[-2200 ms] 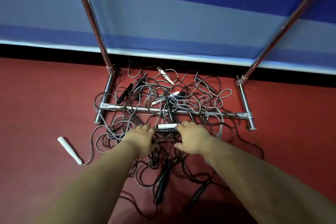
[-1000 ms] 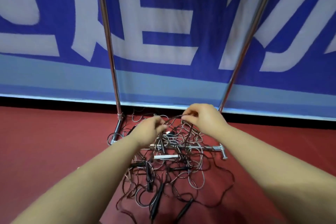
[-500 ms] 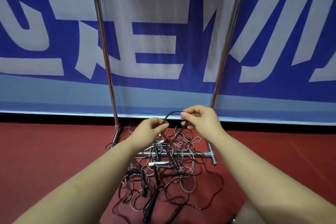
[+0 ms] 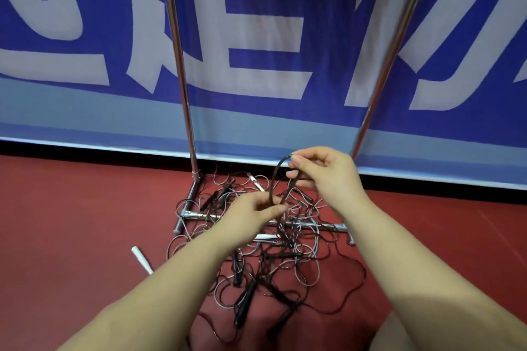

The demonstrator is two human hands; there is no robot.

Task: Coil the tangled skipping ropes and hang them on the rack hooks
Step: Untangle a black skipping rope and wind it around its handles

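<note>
A blue banner (image 4: 256, 37) with white lettering backs a red floor (image 4: 71, 222), bare to left and right. The rack (image 4: 176, 65) shows two chrome uprights; the tangled ropes (image 4: 271, 259) sprawl over its base bar. One white handle (image 4: 141, 259) lies apart, left. The right hand (image 4: 325, 174) and left hand (image 4: 251, 212) each pinch one dark rope loop (image 4: 275, 179), now pulled taller than half a second ago.

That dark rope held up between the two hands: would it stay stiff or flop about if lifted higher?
Probably floppy: the dark rope bends in a loop between the right hand and left hand. It likely snags too, since it runs down into the tangled pile. It seems light, as fingertip pinches hold it.
</note>
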